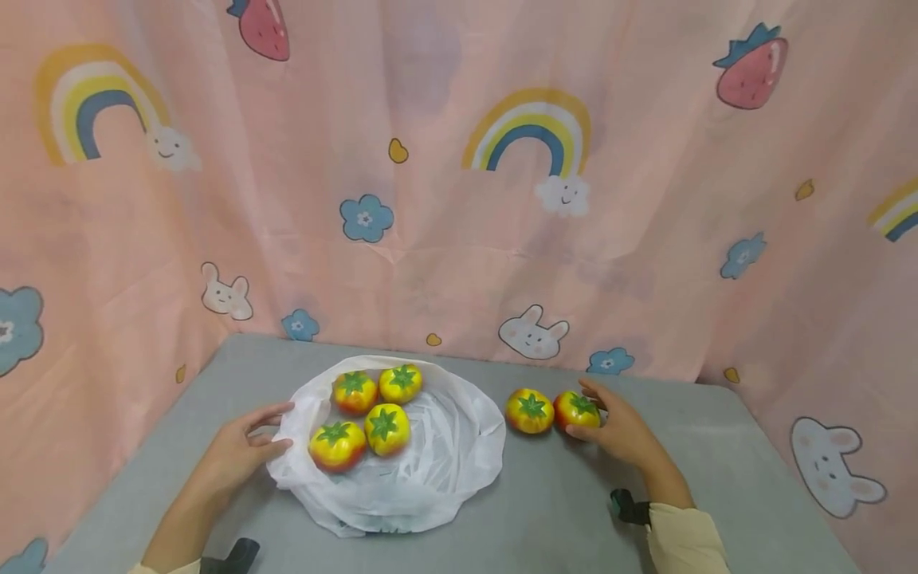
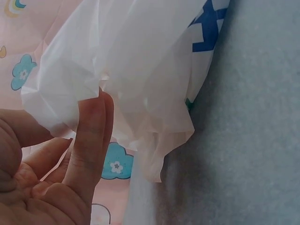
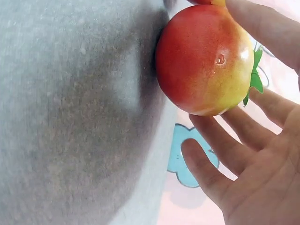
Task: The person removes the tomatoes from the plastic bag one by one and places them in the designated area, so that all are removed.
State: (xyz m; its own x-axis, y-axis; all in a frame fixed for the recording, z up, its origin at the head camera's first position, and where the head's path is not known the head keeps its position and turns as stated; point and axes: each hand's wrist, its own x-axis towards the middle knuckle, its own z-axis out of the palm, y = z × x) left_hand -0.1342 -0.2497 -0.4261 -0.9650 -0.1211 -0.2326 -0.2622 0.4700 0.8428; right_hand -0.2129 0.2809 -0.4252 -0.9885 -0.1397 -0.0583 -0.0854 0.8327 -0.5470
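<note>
In the head view my left hand (image 1: 247, 446) is at the left side of a white plastic bag (image 1: 459, 486). The left wrist view shows its thumb and fingers pinching the thin rim of the bag (image 2: 136, 61). Inside the wide-mouthed bag lie several yellow-red tomatoes (image 1: 383, 428) with green leafy tops. To the right of the bag, my right hand (image 1: 624, 426) has its thumb and fingers around a tomato (image 3: 201, 61) resting on the table; the little finger stands apart from it. Some fingertips are hidden behind this tomato. Another tomato (image 1: 530, 411) sits beside it on the left.
A grey table (image 1: 545, 510) carries everything. Behind it hangs a pink curtain (image 1: 430, 279) printed with rainbows, rabbits, flowers and strawberries. Dark straps (image 1: 629, 507) circle both wrists, below which light sleeves (image 1: 684, 538) show.
</note>
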